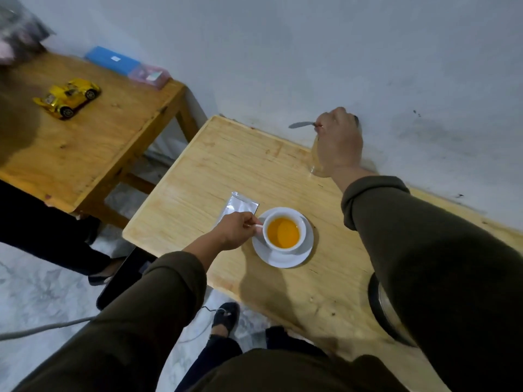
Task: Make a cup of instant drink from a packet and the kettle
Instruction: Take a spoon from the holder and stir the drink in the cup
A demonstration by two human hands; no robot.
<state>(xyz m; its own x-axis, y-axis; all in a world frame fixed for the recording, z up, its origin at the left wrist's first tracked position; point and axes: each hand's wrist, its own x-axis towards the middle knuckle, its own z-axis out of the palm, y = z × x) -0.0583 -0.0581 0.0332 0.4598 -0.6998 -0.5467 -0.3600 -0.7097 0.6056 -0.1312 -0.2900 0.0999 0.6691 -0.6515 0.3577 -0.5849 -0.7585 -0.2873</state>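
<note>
A white cup [284,230] full of orange drink stands on a white saucer [285,258] in the middle of the light wooden table [226,165]. My left hand [236,230] pinches the cup's handle. A silver packet [240,206] lies flat just behind that hand. At the table's far edge, by the wall, my right hand [338,140] holds a metal spoon [301,125] over a clear glass [318,162], which the hand largely hides. The kettle [382,304] shows only as a dark round rim at the right, behind my right sleeve.
A second wooden table [85,131] at the left carries a yellow toy car [68,97], a blue box [111,59] and a pink box [150,75]. Another person's legs and shoe [99,275] stand beside it. A grey cable [42,328] runs across the marble floor.
</note>
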